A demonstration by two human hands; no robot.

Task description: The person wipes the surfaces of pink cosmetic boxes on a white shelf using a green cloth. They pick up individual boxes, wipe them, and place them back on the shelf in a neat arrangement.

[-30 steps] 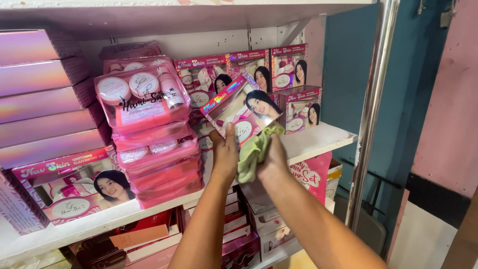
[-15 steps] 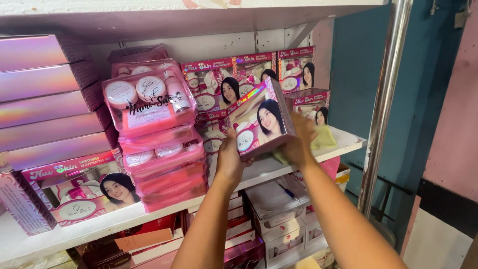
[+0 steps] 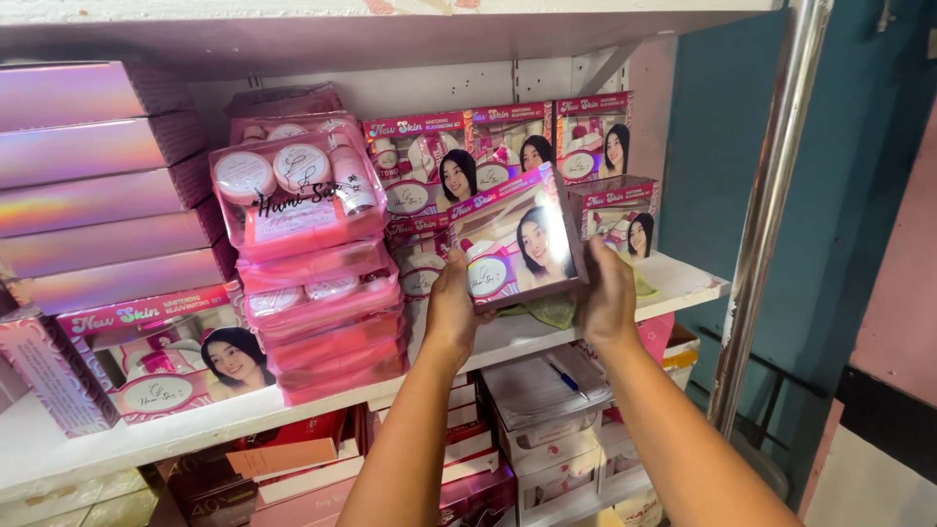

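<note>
A pink cosmetics box (image 3: 517,239) with a printed portrait is held up in front of the white shelf (image 3: 683,283). My left hand (image 3: 451,307) grips its lower left corner and my right hand (image 3: 607,293) grips its lower right edge. The box tilts slightly, its face toward me. A green cloth (image 3: 556,310) lies on the shelf just behind and below the box. More boxes of the same kind (image 3: 468,161) stand stacked at the back of the shelf.
A stack of clear-topped pink kit packs (image 3: 303,254) stands left of the box. Iridescent pink flat boxes (image 3: 98,185) are piled at far left, with another portrait box (image 3: 166,356) below. White and pink boxes (image 3: 547,429) fill the lower shelf. A metal pole (image 3: 771,205) rises at right.
Both hands have lifted the pink box off the shelf and turned its face toward me. The green cloth, earlier in my right hand, now lies on the shelf.
</note>
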